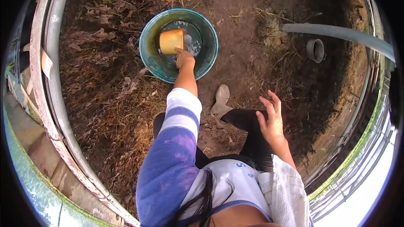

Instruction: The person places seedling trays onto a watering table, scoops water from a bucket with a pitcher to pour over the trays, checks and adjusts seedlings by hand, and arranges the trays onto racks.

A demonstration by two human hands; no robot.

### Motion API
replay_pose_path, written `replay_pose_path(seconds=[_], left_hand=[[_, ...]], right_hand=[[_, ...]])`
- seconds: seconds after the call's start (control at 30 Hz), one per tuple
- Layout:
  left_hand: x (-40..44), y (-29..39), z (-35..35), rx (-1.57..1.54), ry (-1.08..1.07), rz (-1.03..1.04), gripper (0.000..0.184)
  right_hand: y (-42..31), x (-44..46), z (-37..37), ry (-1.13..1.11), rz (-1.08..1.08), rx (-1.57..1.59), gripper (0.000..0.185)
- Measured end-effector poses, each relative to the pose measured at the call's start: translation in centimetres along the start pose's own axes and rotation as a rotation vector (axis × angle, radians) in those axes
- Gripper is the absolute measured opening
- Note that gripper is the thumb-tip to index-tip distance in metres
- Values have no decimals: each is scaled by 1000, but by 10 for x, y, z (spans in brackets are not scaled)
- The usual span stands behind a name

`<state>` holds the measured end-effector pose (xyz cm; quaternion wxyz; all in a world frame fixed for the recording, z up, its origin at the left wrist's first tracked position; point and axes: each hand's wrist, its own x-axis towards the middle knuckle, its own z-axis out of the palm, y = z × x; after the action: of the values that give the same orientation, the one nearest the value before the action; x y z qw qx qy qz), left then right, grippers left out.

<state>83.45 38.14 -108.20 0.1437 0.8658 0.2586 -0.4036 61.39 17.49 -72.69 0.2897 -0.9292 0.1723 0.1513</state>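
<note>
A round teal bucket (pixel 148 61) stands on the ground ahead, with liquid at its bottom. Inside it, my left hand (pixel 185 59) grips an orange-yellow cup (pixel 169 42) at its lower right edge. The cup is tipped on its side with its mouth to the right, where whitish liquid (pixel 191 45) shows. My right hand (pixel 273 122) is held above my right knee, its fingers spread and nothing in them.
A grey metal pot (pixel 315 51) lies at the right, below a grey pipe (pixel 336 32). Dry leaves (pixel 101 50) cover the ground at the left. A boot (pixel 221 101) is below the bucket. Long pipes (pixel 57 80) curve along the left side.
</note>
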Motion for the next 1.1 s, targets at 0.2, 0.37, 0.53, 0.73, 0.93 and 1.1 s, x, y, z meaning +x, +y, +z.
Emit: replay_pose_path(seconds=[0.2, 0.37, 0.53, 0.73, 0.93, 1.1], left_hand=[[-19, -5, 7, -229, -143, 133, 69], [-18, -52, -25, -989, -495, 176, 50], [-97, -75, -107, -1005, -608, 349, 62], [-268, -113, -215, -1066, -602, 517, 71], [-442, -158, -315, -1205, -625, 638, 68], [-530, -205, -363, -1252, -555, 670, 58]], right_hand=[[10, -16, 4, -46, 6, 82, 40], [-3, -23, -10, -90, -16, 116, 36], [-49, -31, -43, -122, -104, 176, 34], [-134, -54, -113, -109, -261, 226, 29], [-215, -84, -181, -2, -472, 408, 38], [-260, -109, -208, -53, -544, 637, 35]])
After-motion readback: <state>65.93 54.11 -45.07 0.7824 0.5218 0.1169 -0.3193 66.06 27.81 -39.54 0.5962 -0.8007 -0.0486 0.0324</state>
